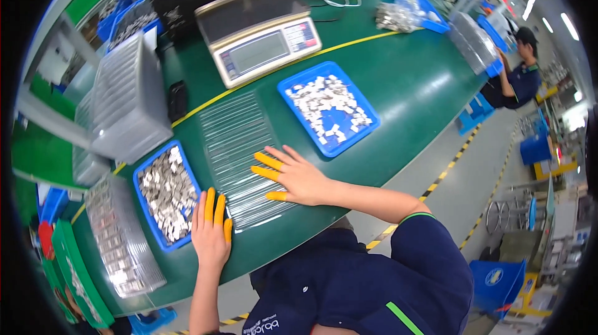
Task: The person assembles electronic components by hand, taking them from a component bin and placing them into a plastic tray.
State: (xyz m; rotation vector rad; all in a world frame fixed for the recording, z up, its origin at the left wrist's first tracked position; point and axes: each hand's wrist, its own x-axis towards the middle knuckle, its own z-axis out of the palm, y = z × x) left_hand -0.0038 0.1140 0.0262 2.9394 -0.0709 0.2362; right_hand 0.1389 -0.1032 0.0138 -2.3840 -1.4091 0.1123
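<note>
A clear ribbed plastic tray (233, 129) lies flat on the green tabletop in front of me. My right hand (299, 179) is spread over its right side, with yellow finger cots on the thumb and two fingers. My left hand (210, 232), also wearing yellow cots, lies with fingers stretched out between that tray and a blue tray (138, 179) of small metallic and white parts. Neither hand grips anything. A second blue tray (374, 124), holding small white parts with a bare patch of its floor showing, stands beyond my right hand.
A digital scale (258, 55) stands at the back. Stacked clear trays (128, 101) rise at the left, near a filled clear tray (118, 235). A black object (178, 99) lies by the stack. Bagged parts (398, 17) sit far right, where a co-worker (523, 80) handles trays.
</note>
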